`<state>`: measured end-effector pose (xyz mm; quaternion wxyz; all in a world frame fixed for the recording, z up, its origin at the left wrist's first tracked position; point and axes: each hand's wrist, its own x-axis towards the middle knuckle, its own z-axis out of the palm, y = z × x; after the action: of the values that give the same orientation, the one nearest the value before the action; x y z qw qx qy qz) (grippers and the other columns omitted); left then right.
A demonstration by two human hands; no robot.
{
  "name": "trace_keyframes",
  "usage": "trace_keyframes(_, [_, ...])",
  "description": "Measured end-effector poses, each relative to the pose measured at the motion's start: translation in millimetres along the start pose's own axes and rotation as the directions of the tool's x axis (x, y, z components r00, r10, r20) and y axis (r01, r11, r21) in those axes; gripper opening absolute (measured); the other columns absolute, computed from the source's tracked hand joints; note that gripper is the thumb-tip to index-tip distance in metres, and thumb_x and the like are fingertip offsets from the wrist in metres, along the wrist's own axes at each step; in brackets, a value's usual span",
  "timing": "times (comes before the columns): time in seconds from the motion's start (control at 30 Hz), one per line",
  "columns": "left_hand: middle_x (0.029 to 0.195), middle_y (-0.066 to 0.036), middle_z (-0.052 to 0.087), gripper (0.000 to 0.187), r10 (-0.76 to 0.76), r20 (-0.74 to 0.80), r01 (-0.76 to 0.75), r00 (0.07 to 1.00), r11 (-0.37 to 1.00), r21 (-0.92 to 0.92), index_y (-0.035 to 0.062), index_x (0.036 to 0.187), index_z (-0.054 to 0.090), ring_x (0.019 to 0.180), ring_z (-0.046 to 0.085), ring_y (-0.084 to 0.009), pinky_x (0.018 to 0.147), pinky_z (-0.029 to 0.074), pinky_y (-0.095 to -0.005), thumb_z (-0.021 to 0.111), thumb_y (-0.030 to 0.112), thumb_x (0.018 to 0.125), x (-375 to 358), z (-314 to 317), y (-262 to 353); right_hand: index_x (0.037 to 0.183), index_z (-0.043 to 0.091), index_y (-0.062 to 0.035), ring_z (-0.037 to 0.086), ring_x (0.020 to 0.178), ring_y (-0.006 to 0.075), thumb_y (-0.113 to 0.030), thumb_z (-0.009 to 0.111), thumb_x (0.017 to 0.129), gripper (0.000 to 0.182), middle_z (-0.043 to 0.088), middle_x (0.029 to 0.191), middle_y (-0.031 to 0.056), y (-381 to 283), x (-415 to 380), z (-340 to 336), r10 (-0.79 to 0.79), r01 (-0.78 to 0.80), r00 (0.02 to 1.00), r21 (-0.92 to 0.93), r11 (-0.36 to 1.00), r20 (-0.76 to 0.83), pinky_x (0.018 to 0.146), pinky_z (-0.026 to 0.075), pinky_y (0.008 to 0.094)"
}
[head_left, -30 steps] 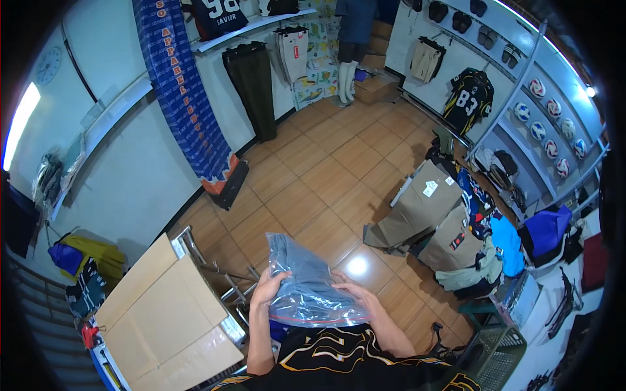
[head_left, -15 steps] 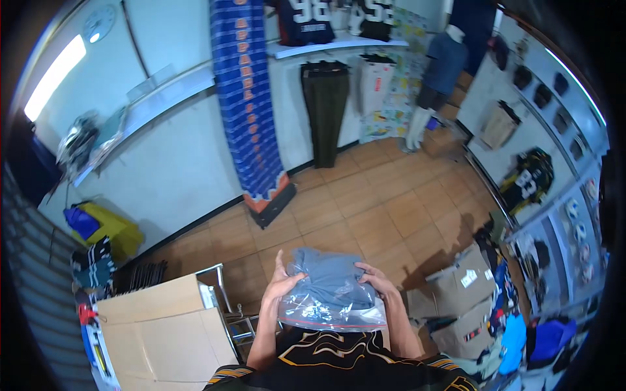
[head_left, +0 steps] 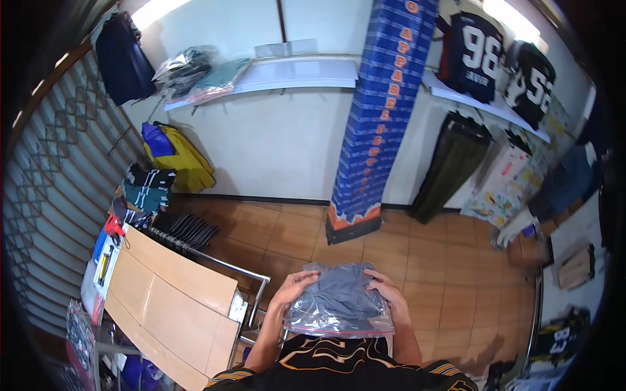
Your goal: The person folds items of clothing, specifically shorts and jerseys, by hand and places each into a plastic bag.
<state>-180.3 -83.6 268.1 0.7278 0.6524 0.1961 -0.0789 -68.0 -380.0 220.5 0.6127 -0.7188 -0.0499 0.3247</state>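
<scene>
A clear zip bag (head_left: 339,326) with a folded grey garment (head_left: 342,290) inside is held up in front of my chest. Its red-edged opening faces my body. My left hand (head_left: 293,291) grips the bag's left side, fingers curled over the top of the grey cloth. On the opposite side, my right hand (head_left: 387,290) is closed on the bag's upper right edge, the thumb pressing the plastic. The parts of the fingers beneath the bag are hidden.
A cardboard sheet (head_left: 176,306) lies on a table at my left, beside a metal rail (head_left: 222,262). Ahead stands a blue printed pillar (head_left: 381,124). A white wall shelf (head_left: 300,73) carries bagged clothes (head_left: 222,79). Trousers (head_left: 450,166) hang on the right, near a mannequin (head_left: 561,186).
My view has turned left, so the pillar and shelves appear farther right. The bag stays between both hands; my left fingers now curl over the cloth instead of pointing up.
</scene>
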Motion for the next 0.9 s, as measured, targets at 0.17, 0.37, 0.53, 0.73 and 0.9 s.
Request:
trace_keyframes(0.17, [0.109,-0.006,0.070,0.042,0.025,-0.111,-0.027,0.994,0.999,-0.018,0.0013,0.126,0.068,0.093,0.063,-0.0119,0.084,0.050,-0.0262,0.079,0.006,0.085,52.2,-3.8,50.7,0.140,0.058,-0.0044,0.063,0.091,0.0151,-0.001,0.063,0.075,0.065,0.067,0.108,0.0086,-79.8,97.6,-24.9,-0.024,0.015,0.980,0.047,0.999,0.197,0.082,0.050,0.0246])
trace_keyframes(0.37, [0.111,-0.008,0.070,0.058,0.080,-0.253,-0.098,0.964,0.993,-0.060,-0.0003,0.135,0.060,0.097,0.063,-0.0137,0.087,0.051,-0.0276,0.081,0.003,0.082,100.2,-17.7,86.3,0.142,0.055,-0.0021,0.065,0.081,0.0132,0.001,0.061,0.081,0.062,0.069,0.095,0.0075,-157.8,201.2,-32.6,-0.159,0.170,0.912,0.005,0.986,0.377,0.076,0.051,0.0254])
trace_keyframes(0.53, [0.123,-0.012,0.066,0.074,0.150,-0.403,-0.208,0.903,0.973,-0.104,-0.0024,0.143,0.053,0.107,0.063,-0.0170,0.095,0.049,-0.0285,0.085,0.005,0.078,131.2,-38.9,113.1,0.142,0.056,-0.0035,0.065,0.090,0.0127,0.004,0.061,0.078,0.065,0.066,0.118,0.0088,-229.6,264.3,-9.0,-0.124,0.210,0.880,-0.141,0.967,0.459,0.081,0.052,0.0255])
trace_keyframes(0.73, [0.128,-0.011,0.063,0.077,0.250,-0.508,-0.351,0.824,0.930,-0.111,-0.0020,0.143,0.053,0.113,0.061,-0.0175,0.101,0.046,-0.0283,0.086,0.003,0.074,161.0,-94.9,172.3,0.144,0.054,-0.0027,0.063,0.097,0.0118,0.004,0.063,0.075,0.070,0.064,0.125,0.0089,-312.0,326.6,41.4,-0.252,0.380,0.812,-0.149,0.913,0.527,0.084,0.051,0.0254])
trace_keyframes(0.9, [0.135,-0.010,0.059,0.079,0.433,-0.495,-0.462,0.753,0.884,0.071,-0.0010,0.144,0.053,0.123,0.055,-0.0189,0.110,0.038,-0.0308,0.086,0.001,0.072,201.9,-177.7,230.0,0.145,0.052,-0.0018,0.060,0.107,0.0108,0.005,0.062,0.074,0.072,0.061,0.131,0.0093,-389.6,384.5,87.7,-0.322,0.475,0.763,-0.148,0.868,0.561,0.089,0.050,0.0237])
